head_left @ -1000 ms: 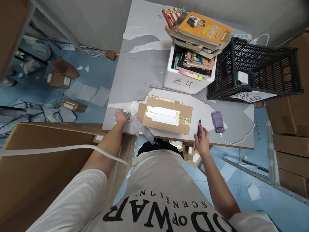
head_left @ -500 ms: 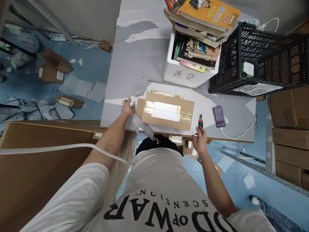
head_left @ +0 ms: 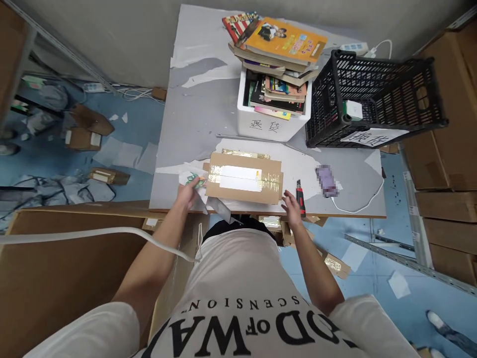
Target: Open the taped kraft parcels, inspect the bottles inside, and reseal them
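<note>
A taped cardboard box (head_left: pixel 244 196) with a white label on top lies near the front edge of the table. At its left end, my left hand (head_left: pixel 189 193) grips a white, crumpled wrapper (head_left: pixel 186 176) with green and orange print; what is inside it, if anything, I cannot see. Close to the box's right end is my right hand (head_left: pixel 292 208), fingers apart and holding nothing. Just right of that hand a red and black utility knife (head_left: pixel 300 199) rests on the table, its blade pointing away from me. A grey strip of wrapping (head_left: pixel 220 208) hangs over the front edge.
Behind the box stands a white bin (head_left: pixel 274 124) piled with books (head_left: pixel 285 42). A black plastic crate (head_left: pixel 372 94) is to its right. A phone (head_left: pixel 327 180) on a white cable lies right of the knife. A large open carton (head_left: pixel 74 278) fills the lower left.
My right hand has let go of the utility knife, leaving it on the table, and moved left to the box's end. More printed wrapper shows at my left hand. The camera view has shifted.
</note>
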`<state>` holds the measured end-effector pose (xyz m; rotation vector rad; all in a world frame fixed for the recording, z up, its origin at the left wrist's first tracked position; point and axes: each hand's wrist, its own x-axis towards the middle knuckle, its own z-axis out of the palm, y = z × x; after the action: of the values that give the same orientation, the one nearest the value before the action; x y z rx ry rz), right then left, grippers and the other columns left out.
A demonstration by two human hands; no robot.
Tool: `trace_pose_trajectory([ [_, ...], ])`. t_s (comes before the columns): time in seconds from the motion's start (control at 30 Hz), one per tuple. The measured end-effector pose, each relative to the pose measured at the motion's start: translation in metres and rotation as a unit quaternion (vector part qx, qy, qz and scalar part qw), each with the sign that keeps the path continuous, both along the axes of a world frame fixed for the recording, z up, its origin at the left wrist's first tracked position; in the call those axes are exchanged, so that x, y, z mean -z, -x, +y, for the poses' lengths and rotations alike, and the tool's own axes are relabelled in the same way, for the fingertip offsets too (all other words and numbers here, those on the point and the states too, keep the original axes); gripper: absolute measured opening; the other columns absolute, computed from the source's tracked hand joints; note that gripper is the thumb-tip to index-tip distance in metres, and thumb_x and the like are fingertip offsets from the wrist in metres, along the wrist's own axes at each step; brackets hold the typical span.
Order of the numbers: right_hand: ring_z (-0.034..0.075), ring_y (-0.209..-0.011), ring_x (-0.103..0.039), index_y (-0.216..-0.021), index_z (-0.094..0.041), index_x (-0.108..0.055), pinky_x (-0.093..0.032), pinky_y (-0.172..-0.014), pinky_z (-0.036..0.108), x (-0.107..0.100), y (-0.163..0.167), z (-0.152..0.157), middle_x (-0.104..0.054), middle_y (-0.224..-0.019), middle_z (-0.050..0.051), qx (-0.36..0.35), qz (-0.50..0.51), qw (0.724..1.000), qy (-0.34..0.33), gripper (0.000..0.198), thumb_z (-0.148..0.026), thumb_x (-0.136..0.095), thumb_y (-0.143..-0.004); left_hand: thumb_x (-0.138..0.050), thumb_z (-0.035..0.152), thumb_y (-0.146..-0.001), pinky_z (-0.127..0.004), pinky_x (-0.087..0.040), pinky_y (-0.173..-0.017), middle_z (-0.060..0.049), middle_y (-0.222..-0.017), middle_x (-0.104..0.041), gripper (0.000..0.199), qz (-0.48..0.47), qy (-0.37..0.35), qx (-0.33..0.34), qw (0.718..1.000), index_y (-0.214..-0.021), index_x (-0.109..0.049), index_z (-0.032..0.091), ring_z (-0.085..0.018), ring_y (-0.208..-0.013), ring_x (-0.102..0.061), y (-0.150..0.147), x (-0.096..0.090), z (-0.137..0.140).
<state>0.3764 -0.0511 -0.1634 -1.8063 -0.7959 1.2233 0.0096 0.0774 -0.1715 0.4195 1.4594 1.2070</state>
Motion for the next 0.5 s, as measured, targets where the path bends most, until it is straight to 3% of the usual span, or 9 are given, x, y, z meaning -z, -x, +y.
trace_pose_trajectory([
  [0.13,0.024,-0.132,-0.043,-0.141,-0.038,-0.036,-0.046,-0.096,0.049,0.006,0.021,0.021,-0.044,-0.145,0.004,-0.008,0.145,0.989,0.019,0.072,-0.077,-0.019,-0.083,-0.067,0.029,-0.072,-0.035,-0.058,-0.080,-0.008,-0.090,-0.070,0.019,-0.049,0.079,0.117,0.989,-0.085,-0.061,0.016,-0.021,-0.091,-0.067,-0.024,-0.007,-0.009],
  [0.23,0.024,-0.136,-0.037,-0.141,-0.043,-0.033,-0.044,-0.097,0.053,0.005,0.026,0.027,-0.040,-0.148,0.002,-0.032,0.174,0.984,0.024,0.069,-0.078,-0.025,-0.082,-0.067,0.034,-0.072,-0.037,-0.058,-0.080,-0.008,-0.095,-0.070,0.026,-0.060,0.092,0.174,0.979,-0.092,-0.063,0.019,-0.023,-0.098,-0.066,-0.023,-0.006,-0.012],
  [0.4,0.024,-0.133,-0.040,-0.135,-0.041,-0.038,-0.042,-0.099,0.053,-0.002,0.025,0.026,-0.044,-0.143,0.003,-0.060,0.200,0.978,0.018,0.061,-0.073,-0.037,-0.083,-0.066,0.033,-0.071,-0.039,-0.057,-0.084,-0.009,-0.099,-0.070,0.030,-0.035,0.073,0.177,0.981,-0.098,-0.065,0.019,-0.025,-0.108,-0.061,-0.013,-0.006,-0.014],
  [0.5,0.023,-0.126,-0.046,-0.132,-0.040,-0.040,-0.044,-0.098,0.051,-0.011,0.026,0.025,-0.050,-0.135,0.004,-0.061,0.208,0.976,-0.007,0.059,-0.071,-0.041,-0.082,-0.064,0.031,-0.072,-0.041,-0.054,-0.090,-0.009,-0.104,-0.069,0.031,-0.011,0.043,0.169,0.985,-0.100,-0.065,0.020,-0.025,-0.114,-0.058,-0.010,-0.022,-0.013],
])
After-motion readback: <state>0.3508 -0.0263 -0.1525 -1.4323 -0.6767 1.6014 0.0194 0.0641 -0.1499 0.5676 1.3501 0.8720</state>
